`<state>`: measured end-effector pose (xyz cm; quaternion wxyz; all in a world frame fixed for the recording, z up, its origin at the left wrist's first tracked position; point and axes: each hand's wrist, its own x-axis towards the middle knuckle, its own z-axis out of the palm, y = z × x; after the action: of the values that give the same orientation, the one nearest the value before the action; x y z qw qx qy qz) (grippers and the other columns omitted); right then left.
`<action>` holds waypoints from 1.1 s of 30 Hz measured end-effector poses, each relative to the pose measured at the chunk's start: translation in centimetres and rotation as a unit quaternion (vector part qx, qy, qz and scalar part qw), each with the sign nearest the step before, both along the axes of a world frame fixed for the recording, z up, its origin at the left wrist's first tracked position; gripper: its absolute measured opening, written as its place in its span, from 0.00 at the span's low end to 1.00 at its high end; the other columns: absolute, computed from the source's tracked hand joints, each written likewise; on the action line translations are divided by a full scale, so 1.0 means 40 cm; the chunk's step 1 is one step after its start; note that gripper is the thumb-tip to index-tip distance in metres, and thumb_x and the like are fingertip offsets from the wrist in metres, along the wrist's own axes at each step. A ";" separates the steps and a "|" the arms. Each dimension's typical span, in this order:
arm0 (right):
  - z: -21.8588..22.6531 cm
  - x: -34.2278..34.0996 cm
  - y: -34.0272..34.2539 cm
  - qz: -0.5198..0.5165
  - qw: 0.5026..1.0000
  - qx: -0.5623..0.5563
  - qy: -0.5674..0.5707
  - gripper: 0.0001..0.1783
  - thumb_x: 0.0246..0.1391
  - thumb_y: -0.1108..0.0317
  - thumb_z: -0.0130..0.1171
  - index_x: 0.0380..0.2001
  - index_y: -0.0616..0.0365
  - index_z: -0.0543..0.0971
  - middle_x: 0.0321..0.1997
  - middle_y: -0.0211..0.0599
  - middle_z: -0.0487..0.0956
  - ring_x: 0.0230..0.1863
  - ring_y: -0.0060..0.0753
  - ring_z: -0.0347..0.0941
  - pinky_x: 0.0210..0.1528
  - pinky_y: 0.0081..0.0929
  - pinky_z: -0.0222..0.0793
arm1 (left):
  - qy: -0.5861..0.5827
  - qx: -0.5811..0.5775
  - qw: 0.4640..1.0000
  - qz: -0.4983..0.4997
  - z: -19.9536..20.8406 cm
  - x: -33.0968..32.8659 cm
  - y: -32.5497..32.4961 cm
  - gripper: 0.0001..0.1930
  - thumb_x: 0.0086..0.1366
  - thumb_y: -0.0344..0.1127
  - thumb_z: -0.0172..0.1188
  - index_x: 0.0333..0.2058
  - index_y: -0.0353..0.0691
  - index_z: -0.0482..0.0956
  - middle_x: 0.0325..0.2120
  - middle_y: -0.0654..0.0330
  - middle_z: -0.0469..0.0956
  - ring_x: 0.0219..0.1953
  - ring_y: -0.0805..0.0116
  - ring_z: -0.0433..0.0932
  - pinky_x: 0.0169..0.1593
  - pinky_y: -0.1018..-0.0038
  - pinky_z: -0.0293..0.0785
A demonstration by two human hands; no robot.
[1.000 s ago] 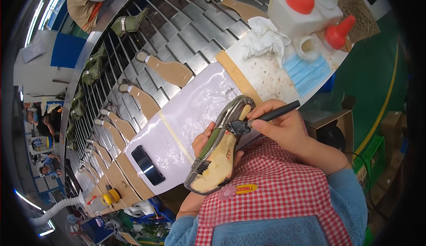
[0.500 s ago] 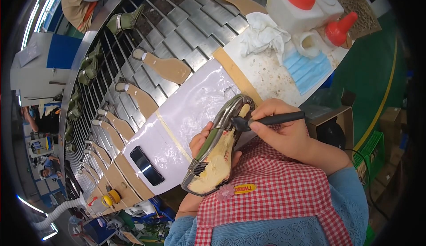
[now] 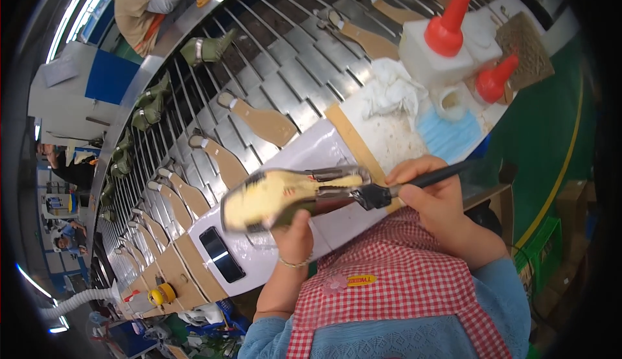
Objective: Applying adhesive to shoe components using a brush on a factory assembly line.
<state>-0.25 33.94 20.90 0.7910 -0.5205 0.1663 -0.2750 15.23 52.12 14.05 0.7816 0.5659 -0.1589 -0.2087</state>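
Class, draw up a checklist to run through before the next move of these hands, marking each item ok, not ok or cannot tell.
1. Left hand holding the shoe: ok.
2. Shoe's underside turned to the camera: ok.
3. Right hand gripping the black-handled brush: ok.
4. Brush head touching the shoe: cannot tell.
5. Pale sheet free of other items: not ok, the phone lies on it.

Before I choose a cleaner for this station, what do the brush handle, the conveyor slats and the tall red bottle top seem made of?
Brush handle: probably hard plastic, black and smooth, with one even colour. Conveyor slats: metal, perhaps steel, bare grey with bright reflections. Tall red bottle top: likely moulded plastic, with a smooth sheen and uniform colour.
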 end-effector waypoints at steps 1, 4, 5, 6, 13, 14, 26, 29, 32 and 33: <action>0.004 -0.012 -0.008 -0.003 1.000 0.012 -0.015 0.09 0.51 0.79 0.60 0.37 0.64 0.74 0.41 0.41 0.77 0.41 0.24 0.72 0.44 0.22 0.69 | 0.060 -0.034 0.997 -0.033 0.007 0.046 -0.024 0.33 0.57 0.46 0.63 0.57 0.36 0.63 0.51 0.54 0.71 0.54 0.57 0.70 0.59 0.61 0.65; 0.003 -0.024 -0.029 -0.018 0.998 -0.038 -0.052 0.09 0.49 0.79 0.59 0.36 0.64 0.73 0.40 0.45 0.76 0.43 0.30 0.72 0.49 0.26 0.67 | 0.189 -0.096 0.973 -0.095 0.037 0.179 -0.083 0.30 0.59 0.41 0.61 0.57 0.38 0.63 0.52 0.55 0.71 0.55 0.58 0.70 0.60 0.61 0.64; 0.012 -0.025 -0.041 -0.010 0.998 -0.044 -0.045 0.09 0.49 0.79 0.59 0.35 0.64 0.73 0.40 0.45 0.76 0.44 0.30 0.72 0.49 0.26 0.67 | 0.221 -0.113 0.961 -0.119 0.056 0.219 -0.118 0.29 0.59 0.39 0.61 0.57 0.38 0.63 0.52 0.55 0.71 0.55 0.58 0.70 0.61 0.61 0.64; 0.022 -0.027 -0.052 -0.005 0.998 -0.050 -0.036 0.09 0.49 0.78 0.59 0.35 0.64 0.73 0.40 0.46 0.76 0.44 0.31 0.72 0.49 0.27 0.66 | 0.254 -0.128 0.947 -0.146 0.074 0.260 -0.156 0.28 0.59 0.38 0.60 0.57 0.38 0.64 0.52 0.55 0.71 0.55 0.58 0.70 0.61 0.60 0.63; 0.035 0.004 -0.144 -0.002 0.999 -0.026 -0.024 0.09 0.47 0.77 0.61 0.33 0.64 0.75 0.39 0.47 0.77 0.42 0.33 0.73 0.48 0.29 0.66 | 0.169 -0.187 0.940 -0.231 0.141 0.650 -0.475 0.26 0.56 0.29 0.60 0.55 0.39 0.66 0.53 0.55 0.71 0.57 0.56 0.67 0.64 0.55 0.56; 0.031 0.014 -0.157 -0.005 1.000 -0.023 -0.021 0.09 0.47 0.77 0.61 0.33 0.64 0.75 0.39 0.48 0.77 0.42 0.34 0.73 0.48 0.29 0.66 | 0.149 -0.181 0.949 -0.212 0.128 0.708 -0.532 0.27 0.55 0.27 0.61 0.55 0.39 0.67 0.51 0.57 0.72 0.56 0.56 0.68 0.62 0.56 0.59; 0.026 0.139 -0.242 -0.054 0.995 0.059 0.062 0.11 0.44 0.74 0.64 0.33 0.62 0.75 0.38 0.48 0.76 0.42 0.37 0.73 0.48 0.31 0.67 | 0.146 -0.150 0.970 -0.121 -0.124 1.071 -1.001 0.27 0.42 0.13 0.49 0.45 0.33 0.71 0.43 0.55 0.75 0.49 0.60 0.73 0.49 0.70 0.71; 0.014 0.155 -0.245 -0.036 0.996 0.055 0.063 0.12 0.45 0.74 0.64 0.34 0.61 0.75 0.37 0.48 0.76 0.42 0.37 0.72 0.49 0.31 0.66 | 0.158 -0.056 0.981 -0.095 -0.176 1.111 -1.001 0.27 0.47 0.16 0.47 0.50 0.34 0.68 0.43 0.55 0.76 0.47 0.60 0.75 0.52 0.66 0.70; -0.006 0.152 -0.256 -0.043 0.996 0.027 0.072 0.12 0.45 0.73 0.65 0.34 0.61 0.74 0.37 0.48 0.76 0.42 0.37 0.72 0.49 0.30 0.66 | 0.042 0.142 0.988 -0.045 -0.113 1.052 -0.993 0.24 0.51 0.18 0.48 0.51 0.34 0.68 0.42 0.56 0.76 0.41 0.63 0.78 0.44 0.70 0.74; -0.010 0.156 -0.254 -0.026 0.997 0.011 0.068 0.13 0.46 0.72 0.65 0.34 0.61 0.74 0.37 0.48 0.76 0.42 0.37 0.72 0.48 0.30 0.67 | -0.129 0.181 0.974 -0.043 -0.121 1.117 -0.931 0.21 0.54 0.20 0.49 0.49 0.34 0.71 0.41 0.57 0.77 0.37 0.67 0.80 0.39 0.73 0.76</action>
<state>6.00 23.76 20.52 0.7761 -0.5249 0.2361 -0.2578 59.90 14.90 9.19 0.6296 0.7126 -0.2421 -0.1929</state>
